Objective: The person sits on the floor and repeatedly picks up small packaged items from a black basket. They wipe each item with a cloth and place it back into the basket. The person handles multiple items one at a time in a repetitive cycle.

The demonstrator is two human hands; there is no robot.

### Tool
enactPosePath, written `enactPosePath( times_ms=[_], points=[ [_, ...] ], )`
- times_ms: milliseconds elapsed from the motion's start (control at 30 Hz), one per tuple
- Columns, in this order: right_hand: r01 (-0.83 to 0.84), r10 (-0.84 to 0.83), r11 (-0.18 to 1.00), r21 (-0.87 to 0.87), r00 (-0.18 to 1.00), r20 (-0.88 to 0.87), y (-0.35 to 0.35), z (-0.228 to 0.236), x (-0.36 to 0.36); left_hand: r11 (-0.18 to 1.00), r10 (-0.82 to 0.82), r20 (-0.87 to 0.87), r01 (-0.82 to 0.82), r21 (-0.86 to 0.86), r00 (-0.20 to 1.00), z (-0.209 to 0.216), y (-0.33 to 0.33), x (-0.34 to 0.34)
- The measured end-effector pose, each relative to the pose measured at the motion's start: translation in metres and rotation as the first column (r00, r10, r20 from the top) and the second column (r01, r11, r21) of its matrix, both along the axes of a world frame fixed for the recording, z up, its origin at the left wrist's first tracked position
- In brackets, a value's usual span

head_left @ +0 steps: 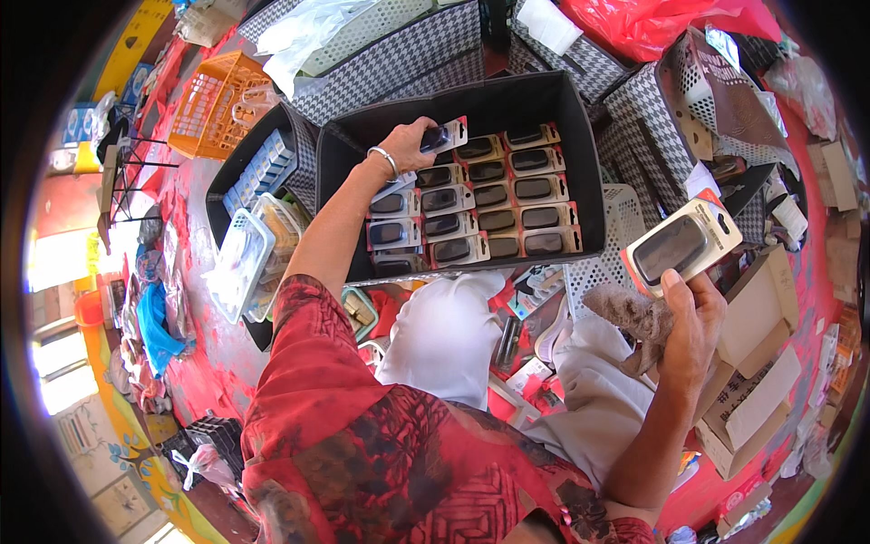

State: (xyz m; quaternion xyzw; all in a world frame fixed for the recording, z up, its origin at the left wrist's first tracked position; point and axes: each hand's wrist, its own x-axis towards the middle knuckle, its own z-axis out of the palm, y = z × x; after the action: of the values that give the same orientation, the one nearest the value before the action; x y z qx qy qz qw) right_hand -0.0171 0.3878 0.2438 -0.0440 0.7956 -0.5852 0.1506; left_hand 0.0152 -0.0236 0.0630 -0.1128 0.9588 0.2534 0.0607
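Observation:
A dark box with a checked outer side holds rows of carded blister packs, each with a dark oblong item behind clear plastic. Reaching over its far left part, my left hand is closed on the end of one pack, tilted above the others. My right hand grips another blister pack off the right side of the box, thumb on its front. A brown fuzzy cloth is bunched against that hand's fingers; whether they hold it too is hard to tell.
More checked boxes stand behind and to the right. An orange basket and clear tubs are on the left. A white perforated basket sits beside the dark box. Opened cartons lie at right.

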Motion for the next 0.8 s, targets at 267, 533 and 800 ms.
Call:
enactPosePath(
  times_ms=[267,533,800],
  points=[
    [-0.017,0.019,0.996,0.087,1.000,-0.013,0.003,0.001,-0.001,0.984,-0.115,-0.066,0.104,-0.146,0.991,-0.038,0.021,-0.009],
    [0.045,-0.045,0.999,-0.021,0.999,-0.019,0.002,-0.004,0.001,0.941,-0.282,-0.246,0.217,-0.260,0.927,-0.078,0.115,-0.024],
    [-0.003,0.002,0.998,-0.057,1.000,-0.017,0.005,-0.005,0.002,0.962,-0.090,0.108,0.114,-0.248,0.990,-0.075,0.054,-0.013]
  ],
)
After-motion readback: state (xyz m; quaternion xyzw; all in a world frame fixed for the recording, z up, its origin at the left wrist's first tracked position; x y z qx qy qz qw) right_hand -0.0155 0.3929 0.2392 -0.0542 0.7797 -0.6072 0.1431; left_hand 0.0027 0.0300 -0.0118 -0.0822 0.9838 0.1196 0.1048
